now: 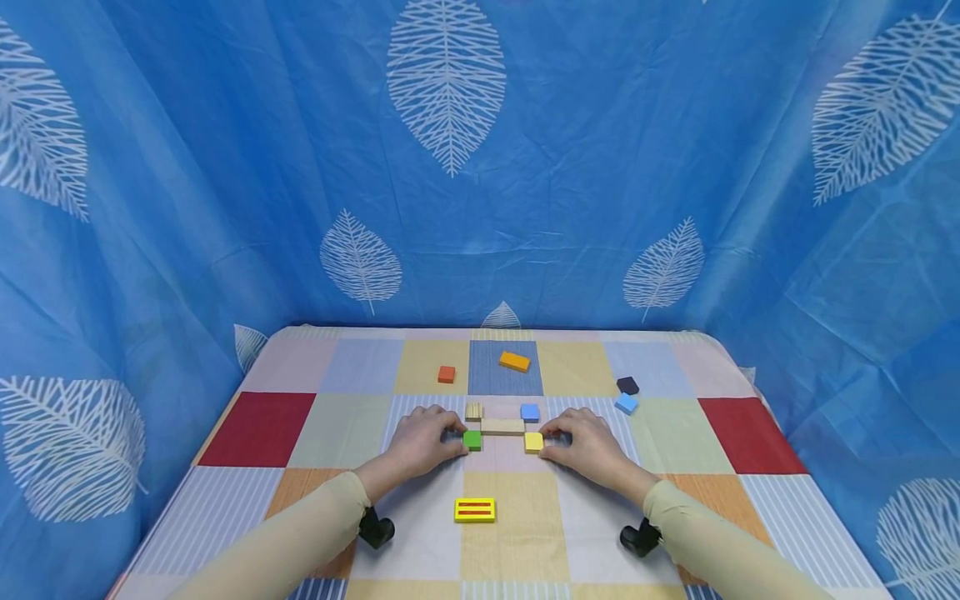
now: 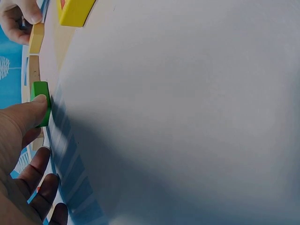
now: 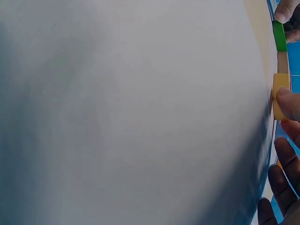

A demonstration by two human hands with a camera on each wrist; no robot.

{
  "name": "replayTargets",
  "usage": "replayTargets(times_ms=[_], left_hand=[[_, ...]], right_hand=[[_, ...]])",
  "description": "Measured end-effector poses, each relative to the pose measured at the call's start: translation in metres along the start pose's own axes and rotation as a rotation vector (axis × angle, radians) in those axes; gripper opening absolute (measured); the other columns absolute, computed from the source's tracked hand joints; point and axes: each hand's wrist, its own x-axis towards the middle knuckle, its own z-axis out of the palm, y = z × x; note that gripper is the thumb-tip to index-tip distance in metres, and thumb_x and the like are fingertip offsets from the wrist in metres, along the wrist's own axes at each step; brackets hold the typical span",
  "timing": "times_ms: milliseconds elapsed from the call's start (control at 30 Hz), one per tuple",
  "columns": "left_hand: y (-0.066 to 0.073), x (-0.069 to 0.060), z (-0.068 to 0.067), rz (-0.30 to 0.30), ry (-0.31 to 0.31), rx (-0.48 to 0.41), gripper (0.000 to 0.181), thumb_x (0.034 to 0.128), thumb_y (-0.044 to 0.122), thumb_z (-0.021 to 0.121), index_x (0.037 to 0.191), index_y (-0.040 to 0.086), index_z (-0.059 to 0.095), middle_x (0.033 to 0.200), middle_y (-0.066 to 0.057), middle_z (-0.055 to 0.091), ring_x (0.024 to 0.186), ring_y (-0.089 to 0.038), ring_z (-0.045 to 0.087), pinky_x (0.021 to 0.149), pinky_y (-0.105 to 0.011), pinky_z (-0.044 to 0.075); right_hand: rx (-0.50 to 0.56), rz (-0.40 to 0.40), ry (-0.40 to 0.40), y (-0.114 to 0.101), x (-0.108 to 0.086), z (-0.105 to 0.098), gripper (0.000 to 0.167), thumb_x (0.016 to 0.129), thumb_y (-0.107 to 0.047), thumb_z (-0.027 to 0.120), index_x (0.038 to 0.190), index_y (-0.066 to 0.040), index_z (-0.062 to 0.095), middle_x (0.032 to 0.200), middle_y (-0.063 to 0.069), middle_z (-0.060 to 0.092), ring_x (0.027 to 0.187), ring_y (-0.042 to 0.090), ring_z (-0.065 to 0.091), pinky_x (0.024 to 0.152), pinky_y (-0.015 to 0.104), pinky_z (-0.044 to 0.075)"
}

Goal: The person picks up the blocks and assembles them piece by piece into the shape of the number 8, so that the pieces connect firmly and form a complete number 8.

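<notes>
A long plain wooden block (image 1: pixel 502 427) lies on the patchwork cloth with small blocks around its ends. My left hand (image 1: pixel 424 440) pinches a green block (image 1: pixel 472 440) by the near left end, the thumb across its face in the left wrist view. At the near right end, a yellow block (image 1: pixel 533 442) is pinched by my right hand (image 1: pixel 588 446), thumb on it in the right wrist view. Behind the long block sit a striped wooden block (image 1: pixel 474 412) at left and a blue block (image 1: pixel 530 412) at right. The other fingers of both hands are spread loosely.
Nearer me lies a yellow block with red stripes (image 1: pixel 475 510). Farther back are a red-orange block (image 1: pixel 446 374) and an orange block (image 1: pixel 514 362). To the right, a black block (image 1: pixel 627 385) lies beside a light blue block (image 1: pixel 626 403). A blue curtain (image 1: pixel 525 208) surrounds the table.
</notes>
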Motion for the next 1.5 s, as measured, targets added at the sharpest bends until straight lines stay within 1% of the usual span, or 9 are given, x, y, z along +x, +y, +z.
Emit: replayTargets(times_ms=[700,1000,1500], left_hand=[[-0.0021,0.0018,0.0018,0.002,0.001,0.013,0.025,0.0863,0.037,0.082,0.108,0.025,0.075,0.111,0.003,0.065,0.100,-0.021,0.052,0.088,-0.044,0.043],[-0.0018,0.0026,0.0015,0.001,0.005,0.011,0.026,0.0867,0.038,0.082,0.108,0.025,0.075,0.114,0.002,0.065,0.101,-0.021,0.052,0.089,-0.044,0.043],[-0.0018,0.0020,0.0027,-0.009,0.001,0.007,0.025,0.0864,0.037,0.082,0.107,0.026,0.075,0.111,0.003,0.065,0.099,-0.021,0.051,0.088,-0.044,0.042]], right_hand=[[-0.011,0.000,0.010,-0.0004,0.0001,0.0010,0.026,0.081,-0.038,0.087,0.103,-0.029,0.077,0.093,-0.017,0.059,0.093,0.011,0.049,0.083,0.040,0.036],[-0.009,0.012,0.006,-0.0002,0.0009,0.0018,0.025,0.081,-0.039,0.087,0.103,-0.031,0.077,0.095,-0.017,0.059,0.095,0.011,0.050,0.085,0.040,0.037],[-0.007,0.008,0.015,0.0005,-0.0012,0.0031,0.027,0.080,-0.039,0.087,0.103,-0.030,0.077,0.095,-0.018,0.059,0.095,0.012,0.050,0.085,0.040,0.036]])
